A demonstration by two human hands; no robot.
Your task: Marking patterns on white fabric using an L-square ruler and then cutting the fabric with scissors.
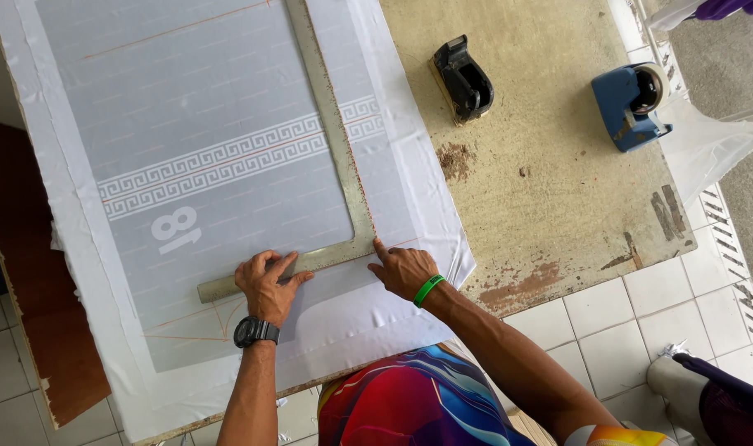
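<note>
Two hands press flat, fingers spread, on a metal L-square (331, 173) over grey printed fabric (203, 165) at centre frame: left hand (266, 285), right hand (403, 268) at its corner. Neither grips anything.

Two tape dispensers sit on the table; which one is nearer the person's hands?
The black tape dispenser, near the cloth's edge. The blue tape dispenser sits farther off, by the table's far edge.

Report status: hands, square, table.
Left hand flat on grey metal L-square. Right hand fingertip at its corner. Grey printed fabric beneath. Tape dispensers apart.
</note>
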